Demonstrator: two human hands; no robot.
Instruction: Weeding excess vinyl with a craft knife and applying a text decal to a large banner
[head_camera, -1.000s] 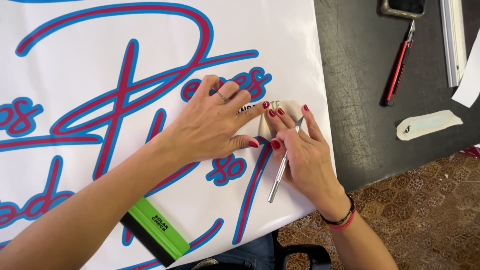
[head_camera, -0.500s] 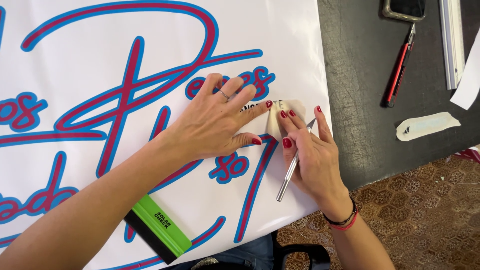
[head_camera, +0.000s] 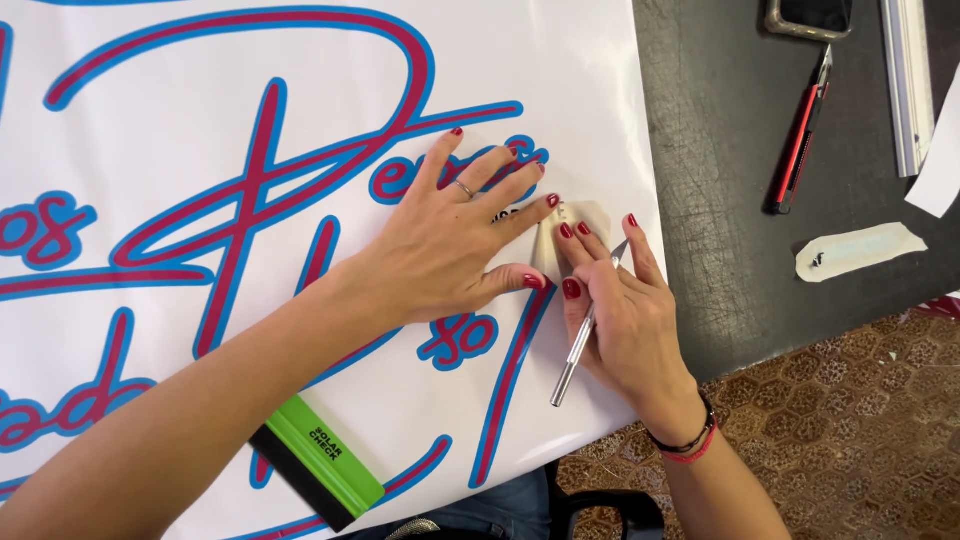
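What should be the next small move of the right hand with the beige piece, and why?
Probably keep peeling the beige piece slowly: the right hand pinches it half-lifted, craft knife tucked alongside, while the left hand presses the white sheet flat.

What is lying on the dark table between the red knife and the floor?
In the head view, a pale, whitish scrap of backing lies alone on the dark tabletop, below the red utility knife and just above the table's edge.

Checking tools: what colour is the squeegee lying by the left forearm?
Bright green with a black edge, squeegee, seen in the head view.
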